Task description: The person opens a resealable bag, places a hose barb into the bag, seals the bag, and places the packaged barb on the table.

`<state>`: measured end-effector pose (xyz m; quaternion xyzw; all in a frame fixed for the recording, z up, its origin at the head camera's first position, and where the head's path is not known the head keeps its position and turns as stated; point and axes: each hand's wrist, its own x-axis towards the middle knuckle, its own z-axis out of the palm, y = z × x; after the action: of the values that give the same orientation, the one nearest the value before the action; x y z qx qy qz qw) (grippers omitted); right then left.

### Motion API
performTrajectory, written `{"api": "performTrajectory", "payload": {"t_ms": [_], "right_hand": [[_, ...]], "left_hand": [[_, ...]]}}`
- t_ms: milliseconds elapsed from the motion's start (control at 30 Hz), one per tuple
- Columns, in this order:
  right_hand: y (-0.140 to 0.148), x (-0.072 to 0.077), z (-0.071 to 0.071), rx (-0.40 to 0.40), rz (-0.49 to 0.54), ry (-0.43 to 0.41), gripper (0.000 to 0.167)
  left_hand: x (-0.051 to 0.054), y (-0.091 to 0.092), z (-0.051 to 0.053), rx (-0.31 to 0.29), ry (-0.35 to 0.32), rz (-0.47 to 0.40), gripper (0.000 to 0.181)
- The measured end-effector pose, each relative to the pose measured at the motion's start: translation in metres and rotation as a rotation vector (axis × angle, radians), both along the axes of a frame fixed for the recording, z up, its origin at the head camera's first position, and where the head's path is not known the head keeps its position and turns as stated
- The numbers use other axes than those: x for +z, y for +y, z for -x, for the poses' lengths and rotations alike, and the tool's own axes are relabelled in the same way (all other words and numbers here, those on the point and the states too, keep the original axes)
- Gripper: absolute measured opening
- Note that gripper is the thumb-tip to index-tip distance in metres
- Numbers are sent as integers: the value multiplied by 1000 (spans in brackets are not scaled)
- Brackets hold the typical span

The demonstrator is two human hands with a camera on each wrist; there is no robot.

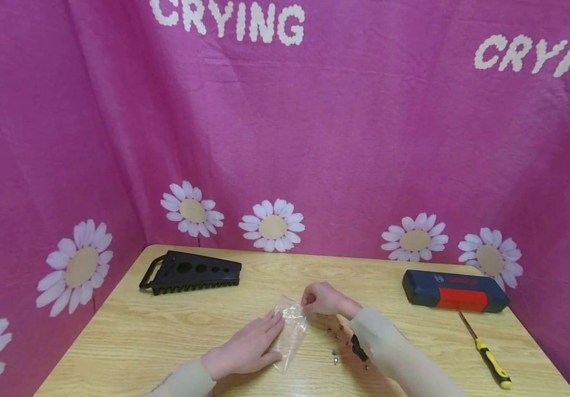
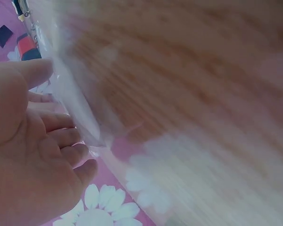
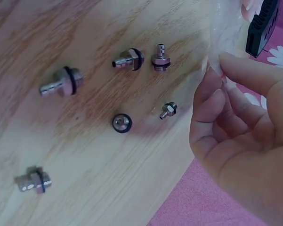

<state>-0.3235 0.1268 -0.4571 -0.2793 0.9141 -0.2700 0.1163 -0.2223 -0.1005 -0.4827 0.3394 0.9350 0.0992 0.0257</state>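
Observation:
A clear plastic bag lies on the wooden table between the two hands. The left hand rests on the bag's left side, its fingers nearly straight; in the left wrist view the left hand is beside the blurred film. At the bag's upper right corner the right hand pinches the plastic between thumb and forefinger, and the right wrist view shows the same pinch by the right hand. Several small metal fittings with black rings, one a fitting, lie near the right hand, partly under that forearm in the head view.
A black tool holder lies at the back left. At the back right is a blue and red case, with a yellow-handled screwdriver in front of it. A black object shows partly beneath the right forearm. Pink cloth hangs behind the table.

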Motion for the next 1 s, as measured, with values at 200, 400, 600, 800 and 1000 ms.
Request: {"api": "performTrajectory", "payload": {"t_ms": [200, 400, 600, 800, 1000], "right_hand": [[4, 4, -7, -9, 26, -8, 8], [6, 6, -17, -42, 58, -45, 14], [4, 3, -24, -81, 78, -88, 17], [3, 0, -32, -84, 130, -131, 4], [3, -1, -43, -94, 169, -196, 7]], "left_hand": [[2, -4, 1, 8, 22, -2, 68], [4, -3, 0, 30, 17, 1, 63], [5, 0, -1, 40, -5, -12, 65], [2, 3, 0, 68, -23, 15, 68], [3, 5, 1, 85, -33, 14, 64]]}}
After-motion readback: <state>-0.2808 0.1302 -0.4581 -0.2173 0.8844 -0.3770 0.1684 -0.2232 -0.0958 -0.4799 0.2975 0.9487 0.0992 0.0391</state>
